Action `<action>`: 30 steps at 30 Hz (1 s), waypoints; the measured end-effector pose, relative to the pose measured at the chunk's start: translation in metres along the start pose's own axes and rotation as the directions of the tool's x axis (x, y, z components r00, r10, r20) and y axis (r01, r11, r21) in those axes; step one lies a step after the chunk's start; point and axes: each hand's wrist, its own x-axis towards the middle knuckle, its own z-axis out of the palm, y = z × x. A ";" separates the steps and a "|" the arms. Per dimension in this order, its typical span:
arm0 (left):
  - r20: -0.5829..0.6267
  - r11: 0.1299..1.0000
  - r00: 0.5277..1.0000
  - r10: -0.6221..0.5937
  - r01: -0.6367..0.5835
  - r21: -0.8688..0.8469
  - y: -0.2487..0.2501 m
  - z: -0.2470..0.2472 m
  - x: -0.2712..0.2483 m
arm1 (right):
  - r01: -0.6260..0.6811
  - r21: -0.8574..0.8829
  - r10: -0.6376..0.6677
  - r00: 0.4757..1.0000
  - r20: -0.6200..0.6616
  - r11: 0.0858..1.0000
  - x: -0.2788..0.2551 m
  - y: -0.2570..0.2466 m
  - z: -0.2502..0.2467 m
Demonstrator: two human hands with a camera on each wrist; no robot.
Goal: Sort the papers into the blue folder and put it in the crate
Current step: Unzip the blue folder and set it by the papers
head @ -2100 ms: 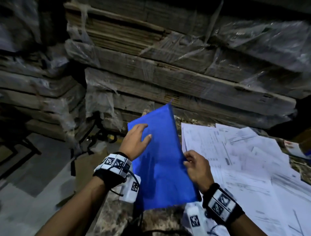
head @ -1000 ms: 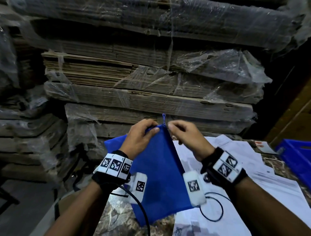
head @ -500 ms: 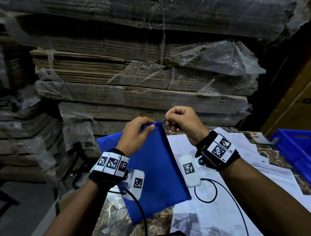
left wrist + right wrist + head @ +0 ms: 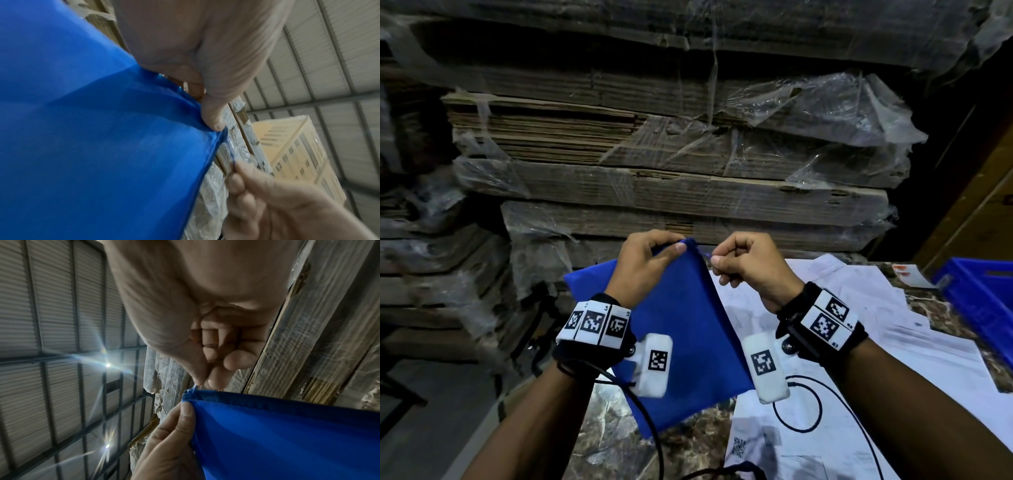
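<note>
Folder (image 4: 681, 329) corner pinched by left hand (image 4: 645, 265) | right hand (image 4: 748, 265) pinches zipper pull (image 4: 194, 388)

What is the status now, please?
Left hand grips blue folder corner. Right hand pinches zipper pull. Papers on table, crate right. Nothing blocking.

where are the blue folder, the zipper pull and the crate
blue folder (image 4: 688, 325): head view, middle of its flat blue face
zipper pull (image 4: 194, 387): right wrist view, small blue tab pinched at the folder's corner
crate (image 4: 983, 294): head view, blue side wall at right edge
</note>
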 end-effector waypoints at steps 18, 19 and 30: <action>-0.292 0.926 0.894 -0.339 0.264 -0.268 -0.068 -0.047 -0.008 | -0.320 -0.160 0.310 0.947 -0.087 0.934 -0.055 0.117 -0.023; -0.305 0.922 0.884 -0.355 0.276 -0.272 -0.071 -0.052 -0.008 | -0.332 -0.170 0.322 0.943 -0.087 0.928 -0.059 0.121 -0.026; -0.348 0.879 0.826 -0.444 0.326 -0.347 -0.086 -0.076 -0.010 | -0.397 -0.151 0.392 0.918 -0.058 0.905 -0.083 0.147 -0.041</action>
